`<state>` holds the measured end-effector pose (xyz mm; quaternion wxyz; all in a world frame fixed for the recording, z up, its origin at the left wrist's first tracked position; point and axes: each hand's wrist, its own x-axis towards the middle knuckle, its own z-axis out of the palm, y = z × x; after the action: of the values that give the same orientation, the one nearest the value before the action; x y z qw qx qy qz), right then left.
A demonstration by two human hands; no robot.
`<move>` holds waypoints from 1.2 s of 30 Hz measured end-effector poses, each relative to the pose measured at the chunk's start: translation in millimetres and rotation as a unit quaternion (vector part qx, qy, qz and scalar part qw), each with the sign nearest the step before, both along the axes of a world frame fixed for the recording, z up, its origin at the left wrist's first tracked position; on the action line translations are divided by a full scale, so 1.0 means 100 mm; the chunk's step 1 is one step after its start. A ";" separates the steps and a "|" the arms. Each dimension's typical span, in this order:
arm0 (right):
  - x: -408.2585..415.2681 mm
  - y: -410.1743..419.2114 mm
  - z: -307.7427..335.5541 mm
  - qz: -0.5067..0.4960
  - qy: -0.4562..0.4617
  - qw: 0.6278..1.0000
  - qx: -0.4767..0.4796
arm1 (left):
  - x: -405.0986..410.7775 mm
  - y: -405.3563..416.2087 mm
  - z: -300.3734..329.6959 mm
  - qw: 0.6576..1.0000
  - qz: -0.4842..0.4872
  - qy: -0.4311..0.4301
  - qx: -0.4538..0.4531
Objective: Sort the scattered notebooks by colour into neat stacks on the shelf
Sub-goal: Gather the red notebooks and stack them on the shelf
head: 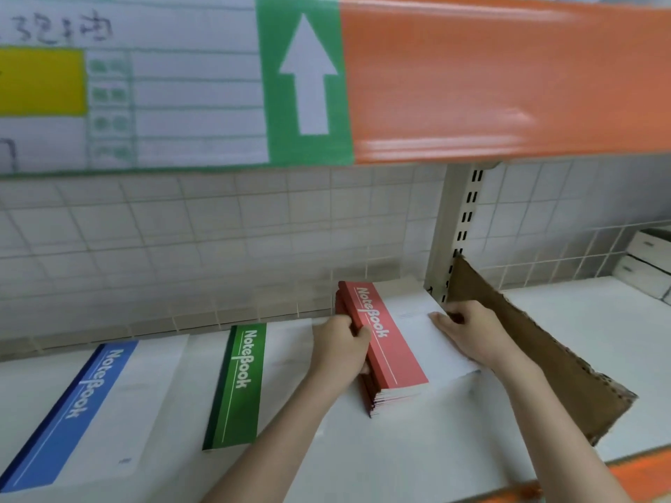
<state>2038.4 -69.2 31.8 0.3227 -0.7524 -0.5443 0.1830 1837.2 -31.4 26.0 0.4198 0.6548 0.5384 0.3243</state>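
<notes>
red stack being squared up on the shelf

the red notebook stack [390, 352] is gripped at its spine by the left hand [339, 348] and at its white edge by the right hand [468, 334]; edges are best pressed flush, clear of the cardboard divider [537, 353] and green notebook [238, 388].

Rough brown cardboard divider [537, 361]
</notes>
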 end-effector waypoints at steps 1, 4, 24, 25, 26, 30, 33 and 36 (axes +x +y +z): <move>0.01 0.00 -0.01 0.004 0.005 1.000 -0.001 | 0.02 0.00 0.00 1.000 0.001 0.016 0.011; 0.04 -0.01 -0.03 0.011 0.004 1.000 0.006 | 0.05 0.01 -0.01 0.996 0.002 0.076 0.050; 0.11 0.20 -0.15 0.019 0.011 0.998 -0.057 | 0.10 0.11 -0.17 0.995 -0.001 0.096 0.013; 0.10 0.23 -0.15 0.020 0.018 0.997 -0.068 | 0.14 0.08 -0.16 0.998 0.017 0.011 -0.059; 0.08 0.25 -0.14 0.026 0.018 0.996 -0.082 | 0.19 0.04 -0.16 0.989 0.043 -0.069 -0.127; 0.04 0.32 -0.15 0.043 0.007 0.992 -0.120 | 0.31 -0.02 -0.19 0.960 0.097 -0.182 -0.192; 0.01 0.34 -0.14 0.043 -0.002 0.990 -0.135 | 0.33 -0.03 -0.23 0.956 0.113 -0.200 -0.183; -0.01 0.35 -0.14 0.045 -0.016 0.989 -0.140 | 0.33 -0.04 -0.24 0.967 0.124 -0.159 -0.154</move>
<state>2037.7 -34.4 17.4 0.1964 -0.7680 -0.5516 0.2596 1870.4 -35.0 2.1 0.5522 0.4503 0.5852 0.3872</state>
